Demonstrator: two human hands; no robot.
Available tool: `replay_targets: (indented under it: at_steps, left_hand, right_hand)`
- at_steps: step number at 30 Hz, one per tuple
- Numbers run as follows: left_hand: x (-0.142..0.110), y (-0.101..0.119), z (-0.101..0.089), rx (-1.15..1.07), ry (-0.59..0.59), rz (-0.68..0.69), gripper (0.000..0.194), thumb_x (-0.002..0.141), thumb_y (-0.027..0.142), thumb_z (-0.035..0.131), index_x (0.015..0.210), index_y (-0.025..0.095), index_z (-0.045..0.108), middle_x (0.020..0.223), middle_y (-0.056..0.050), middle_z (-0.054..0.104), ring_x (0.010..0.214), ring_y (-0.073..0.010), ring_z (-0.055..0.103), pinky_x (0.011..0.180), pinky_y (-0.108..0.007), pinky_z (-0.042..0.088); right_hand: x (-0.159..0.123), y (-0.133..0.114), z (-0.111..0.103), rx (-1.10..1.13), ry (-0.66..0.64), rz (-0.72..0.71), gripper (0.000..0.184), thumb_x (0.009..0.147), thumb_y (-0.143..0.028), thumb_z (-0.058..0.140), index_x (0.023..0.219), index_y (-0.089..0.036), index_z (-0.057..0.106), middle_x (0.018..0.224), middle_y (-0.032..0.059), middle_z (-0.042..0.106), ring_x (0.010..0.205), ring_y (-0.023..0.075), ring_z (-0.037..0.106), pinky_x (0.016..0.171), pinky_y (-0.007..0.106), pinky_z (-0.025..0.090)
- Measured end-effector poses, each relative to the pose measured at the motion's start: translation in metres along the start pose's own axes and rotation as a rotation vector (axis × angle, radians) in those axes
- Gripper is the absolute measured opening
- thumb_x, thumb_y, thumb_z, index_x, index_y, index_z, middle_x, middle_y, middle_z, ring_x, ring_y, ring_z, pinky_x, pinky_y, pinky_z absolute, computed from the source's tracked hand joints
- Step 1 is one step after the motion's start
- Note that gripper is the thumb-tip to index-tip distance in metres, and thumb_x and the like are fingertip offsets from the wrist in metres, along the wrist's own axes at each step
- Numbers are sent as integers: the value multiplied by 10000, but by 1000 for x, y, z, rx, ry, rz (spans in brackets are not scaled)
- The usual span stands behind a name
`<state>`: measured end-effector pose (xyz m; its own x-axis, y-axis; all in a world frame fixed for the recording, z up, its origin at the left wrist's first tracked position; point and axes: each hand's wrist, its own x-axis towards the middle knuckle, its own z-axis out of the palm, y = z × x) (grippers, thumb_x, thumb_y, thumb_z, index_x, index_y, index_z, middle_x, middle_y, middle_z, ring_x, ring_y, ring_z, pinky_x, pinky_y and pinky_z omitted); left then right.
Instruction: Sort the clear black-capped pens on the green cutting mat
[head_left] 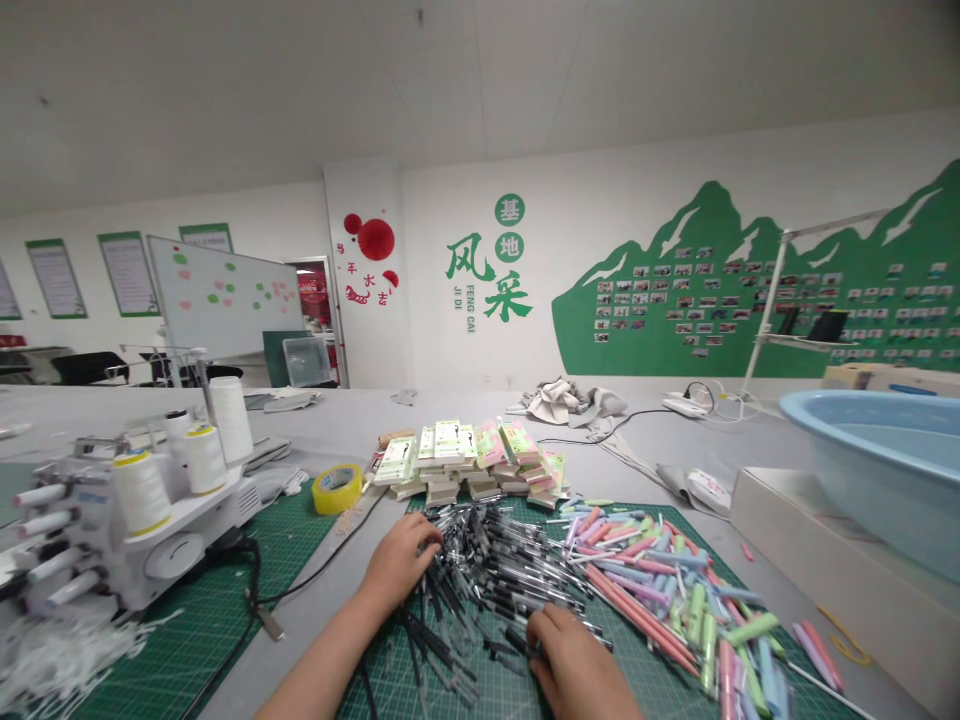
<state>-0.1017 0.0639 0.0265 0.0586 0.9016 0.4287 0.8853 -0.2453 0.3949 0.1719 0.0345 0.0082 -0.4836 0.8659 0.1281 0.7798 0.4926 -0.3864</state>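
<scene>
Both hands lay in a heap of clear-and-black pens (487, 570) spread across a green cutting mat (525, 690). The left hand (399, 562) rested knuckles-up at the heap's left edge, fingers curled loosely down into the pens; whether it gripped any could not be told. The right hand (574, 660) sat at the heap's near edge, fingers bent and pressed together over a few pens — its grip was likewise hidden beneath the hand.

Just right of the dark pens lay a second pile of pastel pen barrels (675, 590) in pink, green and blue, touching the first pile. Beyond both, stacks of small green and pink packets (472, 455) stood in a row. A roll of yellow tape (337, 488) lay left of the packets, near a white sewing machine (142, 540) carrying thread cones (231, 418). At the far right a pale blue basin (885, 470) sat on a white box (817, 560), well apart from the hands.
</scene>
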Motion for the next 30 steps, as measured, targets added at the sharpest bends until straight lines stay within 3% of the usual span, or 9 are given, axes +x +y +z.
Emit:
replay_targets:
  at_steps: [4,9,13,23,30]
  left_hand:
    - [-2,7,8,-24,-81,43,119,768,220,560,848,240,645,918,-22,583,923,-184,527,808,-266,397]
    - [-1,8,19,38,-84,86,192,783,197,554,947,258,633,958,-23,568,938,-181,511,826,-266,390]
    - [1,10,24,96,-91,87,157,798,182,532,908,250,621,952,-22,565,946,-185,507,809,-262,395]
    - [-1,13,14,41,13,54,143,806,151,476,878,235,567,940,-26,560,906,-180,528,792,-271,401]
    - [-3,13,15,30,7,20,152,782,122,482,869,223,555,911,-24,586,884,-190,528,775,-280,393]
  right_hand:
    - [-1,-2,-1,5,16,8,270,691,-95,458,887,-223,594,1030,52,616,970,211,546,811,283,401]
    - [-1,-4,-3,6,13,8,271,694,-91,457,886,-222,597,1033,54,612,970,214,547,799,283,402]
    - [0,-4,-3,3,7,14,265,700,-90,458,884,-218,599,1028,55,610,966,212,548,802,283,400]
    - [0,0,4,-30,105,-16,222,749,-68,426,842,-194,582,950,70,611,901,206,553,768,285,406]
    - [-1,1,6,4,195,-24,226,712,-37,449,827,-198,558,912,55,604,871,198,543,752,282,394]
